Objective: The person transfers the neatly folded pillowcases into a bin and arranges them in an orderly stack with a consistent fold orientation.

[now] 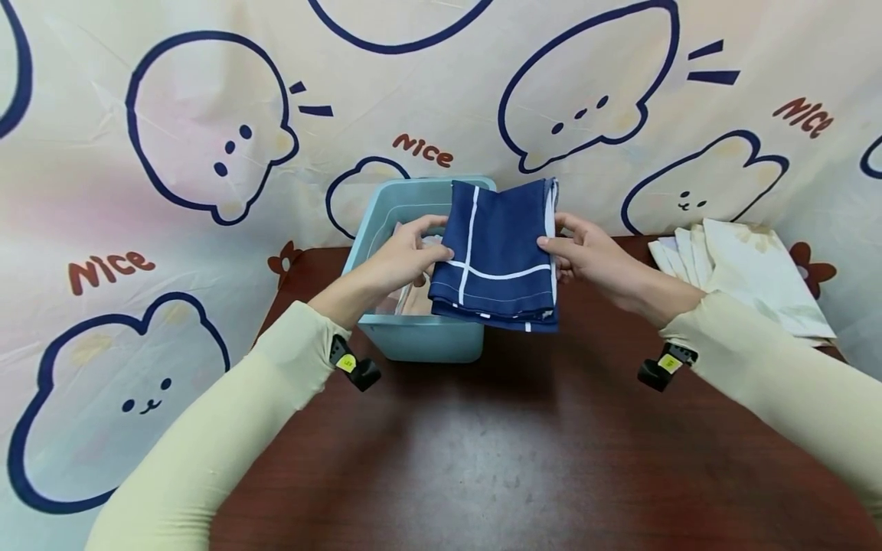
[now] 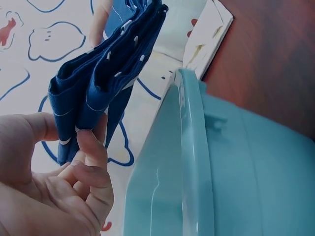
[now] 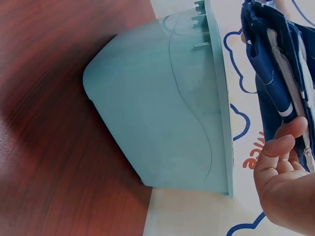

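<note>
- Head view: the left hand [image 1: 409, 249] and the right hand [image 1: 586, 249] pinch opposite edges of a folded navy cloth [image 1: 506, 237], thumbs on the near face. It hangs partly in front of a light-blue bin [image 1: 427, 343], over its right side. The step in hand looks like handling the cloth as one folded bundle; the next move seems to call for an even grip—both edges together—so the layers stay aligned.
- Also there: pale contents [image 1: 416, 300] inside the bin, a pile of whitish cloths [image 1: 751, 268] at the right of the dark table [image 1: 482, 459], and a printed backdrop [image 1: 386, 92] behind.
- Left wrist view: thumb and fingers close on the stacked folds; backdrop shows between cloth and bin rim, which could catch a lowered bundle.
- Right wrist view: the fingers curl round the layered edge—some folds gape there and might slip. The bin's outer wall stands nearby.
</note>
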Tool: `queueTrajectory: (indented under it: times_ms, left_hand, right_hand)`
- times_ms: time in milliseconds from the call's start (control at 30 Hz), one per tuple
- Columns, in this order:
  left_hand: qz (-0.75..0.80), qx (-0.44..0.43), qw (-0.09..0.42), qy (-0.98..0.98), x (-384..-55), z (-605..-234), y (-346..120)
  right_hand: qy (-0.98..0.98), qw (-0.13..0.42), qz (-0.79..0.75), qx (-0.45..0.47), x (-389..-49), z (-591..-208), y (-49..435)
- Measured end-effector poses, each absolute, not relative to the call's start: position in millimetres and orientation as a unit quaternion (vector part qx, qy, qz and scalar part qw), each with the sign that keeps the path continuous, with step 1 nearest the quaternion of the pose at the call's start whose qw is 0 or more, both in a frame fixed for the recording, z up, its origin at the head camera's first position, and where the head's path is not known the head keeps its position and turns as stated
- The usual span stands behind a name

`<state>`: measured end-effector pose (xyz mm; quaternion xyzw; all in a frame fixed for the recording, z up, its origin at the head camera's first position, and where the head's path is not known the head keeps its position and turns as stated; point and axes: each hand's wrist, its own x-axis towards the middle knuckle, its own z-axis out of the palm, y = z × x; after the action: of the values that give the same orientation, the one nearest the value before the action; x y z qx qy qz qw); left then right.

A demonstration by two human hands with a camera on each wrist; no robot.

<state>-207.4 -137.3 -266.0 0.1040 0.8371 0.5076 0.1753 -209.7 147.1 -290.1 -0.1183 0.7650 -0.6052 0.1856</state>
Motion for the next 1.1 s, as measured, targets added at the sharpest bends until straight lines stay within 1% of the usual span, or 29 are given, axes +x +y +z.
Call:
queueTrajectory:
  times_ms: [400,833,1100]
  left_hand:
    - [0.507,0.107,0.157,0.841,-218.1,-266.1,-150.9]
    - [0.48,0.091,0.138,0.862,-226.9,-263.7,-162.4]
    - [0.475,0.074,0.146,0.865,-231.4,-259.9,-171.0]
  right_hand:
    - [0.764,0.189,-0.604,-0.126,-223.3,-289.8,131.9]
    - [0.765,0.185,-0.604,-0.127,-234.1,-286.2,112.1]
    - [0.762,0.186,-0.607,-0.125,-243.4,-287.0,100.2]
